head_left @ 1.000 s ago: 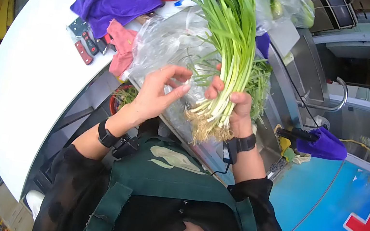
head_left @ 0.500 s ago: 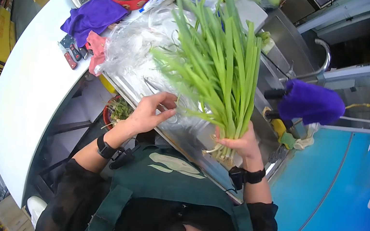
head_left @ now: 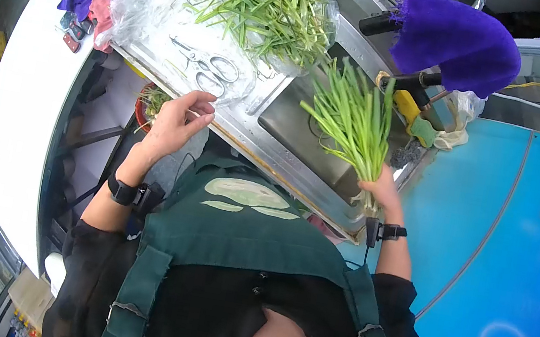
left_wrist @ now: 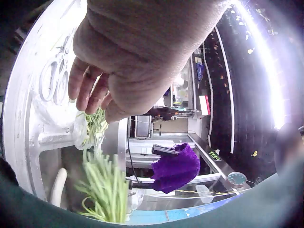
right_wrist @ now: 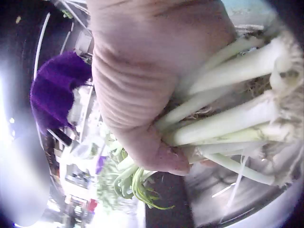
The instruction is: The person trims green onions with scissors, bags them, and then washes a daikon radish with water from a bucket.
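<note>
A bunch of green leafy stalks (head_left: 355, 129) is gripped near its white root end by the right hand (head_left: 381, 187), above the sink basin (head_left: 292, 119). In the right wrist view the thumb and fingers of the right hand (right_wrist: 152, 71) wrap the white stems (right_wrist: 223, 118). Over the counter's front edge, the left hand (head_left: 177, 124) hangs with loosely bent fingers and holds nothing; in the left wrist view the left hand (left_wrist: 128, 61) is also empty. Scissors (head_left: 211, 69) lie just beyond it on the counter, near a heap of loose green stalks (head_left: 268, 7).
Clear plastic (head_left: 148, 2) covers part of the metal counter. A purple cloth (head_left: 455, 42) hangs over the faucet side, with a yellow-green sponge (head_left: 422, 131) below it. At the left are a white table (head_left: 31, 100) and a red pot (head_left: 146, 105) of greens.
The right hand has carried the bunch right and down over the sink, uncovering the scissors and heap. The left hand stays empty, and the head view has shifted toward the sink.
</note>
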### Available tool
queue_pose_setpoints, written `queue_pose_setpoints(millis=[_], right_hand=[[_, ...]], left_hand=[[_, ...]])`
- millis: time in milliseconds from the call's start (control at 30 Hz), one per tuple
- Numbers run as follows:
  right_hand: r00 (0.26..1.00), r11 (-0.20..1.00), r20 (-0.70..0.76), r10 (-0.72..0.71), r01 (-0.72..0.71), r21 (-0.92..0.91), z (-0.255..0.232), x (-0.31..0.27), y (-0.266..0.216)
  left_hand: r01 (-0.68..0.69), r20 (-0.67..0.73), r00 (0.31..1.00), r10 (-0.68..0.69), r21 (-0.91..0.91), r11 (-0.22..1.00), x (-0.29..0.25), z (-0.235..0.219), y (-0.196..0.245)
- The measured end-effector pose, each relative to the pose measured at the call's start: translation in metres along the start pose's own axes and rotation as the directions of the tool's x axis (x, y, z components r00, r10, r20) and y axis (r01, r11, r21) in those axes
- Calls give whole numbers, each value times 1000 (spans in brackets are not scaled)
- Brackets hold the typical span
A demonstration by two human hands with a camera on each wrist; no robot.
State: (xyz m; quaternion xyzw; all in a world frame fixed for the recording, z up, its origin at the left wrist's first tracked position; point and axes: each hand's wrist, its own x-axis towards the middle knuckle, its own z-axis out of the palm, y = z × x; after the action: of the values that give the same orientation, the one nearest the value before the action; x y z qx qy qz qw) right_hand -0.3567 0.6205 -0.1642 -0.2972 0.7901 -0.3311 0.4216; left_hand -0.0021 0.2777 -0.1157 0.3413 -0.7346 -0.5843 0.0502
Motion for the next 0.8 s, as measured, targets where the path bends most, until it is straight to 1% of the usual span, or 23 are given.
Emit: queue_pose_setpoints(millis=[33,100,133,200,233,267,300,333,367,400,433,467,500,533,567,600,633,667,700,733,767,800], right_hand=[[1000,1000,-1,3,-3,6,7,11,20],[999,962,-36,-13,3,-272,18,34,43],[999,930,-37,-4,-10,-367,26,47,29],[997,858,-78,4,-44,-512,50,86,44],[993,800,-103,54,-104,-591,65,104,42],[987,731,-132,97,-160,-663,79,121,40],[986,732,-128,102,-162,-661,93,136,55],[992,590,37,118,-40,-806,111,151,85],[968,430,195,161,109,-896,120,162,104],[966,435,201,160,113,-893,118,172,102],[942,386,275,190,186,-904,113,179,94],[910,336,346,227,260,-905,112,180,88],[907,342,350,237,259,-903,117,177,96],[963,354,210,169,140,-925,123,171,106],[994,367,61,92,23,-930,127,170,114],[986,348,148,78,112,-931,138,167,106],[985,345,154,81,117,-931,135,165,101],[934,373,288,213,195,-907,129,163,95],[848,409,409,335,260,-874,122,156,70],[963,449,234,136,151,-881,121,151,93],[963,436,232,138,152,-887,116,144,91],[923,465,256,287,99,-880,112,136,80]], left_hand=[[2,4,1000,-2,5,1000,1,1,0],[-9,22,1000,7,77,997,4,1,0],[9,33,999,-13,97,995,6,1,3],[6,23,1000,-8,96,995,6,1,-3],[-4,7,1000,3,98,995,6,2,-5],[34,10,999,-35,114,993,5,1,-1],[40,13,999,-41,114,993,3,1,-3],[47,18,999,-50,121,992,0,-1,-8],[52,21,998,-55,128,990,-4,-4,-12],[57,14,998,-61,182,982,-8,-7,-12],[63,15,998,-67,188,980,-11,-11,-14],[97,-3,995,-98,170,981,-14,-14,-17],[131,-15,991,-130,146,980,-16,-16,-20],[180,-28,984,-179,98,979,-17,-16,-22],[184,-29,983,-182,90,979,-16,-14,-24],[185,-37,982,-183,62,981,-15,-13,-26],[189,-43,981,-187,35,981,-15,-12,-26],[198,-21,980,-198,26,980,-15,-11,-24],[199,-17,980,-199,23,980,-14,-11,-22],[170,13,985,-170,40,985,-12,-10,-22],[140,41,989,-142,51,989,-11,-7,-22],[133,40,990,-134,40,990,-9,-6,-22]])
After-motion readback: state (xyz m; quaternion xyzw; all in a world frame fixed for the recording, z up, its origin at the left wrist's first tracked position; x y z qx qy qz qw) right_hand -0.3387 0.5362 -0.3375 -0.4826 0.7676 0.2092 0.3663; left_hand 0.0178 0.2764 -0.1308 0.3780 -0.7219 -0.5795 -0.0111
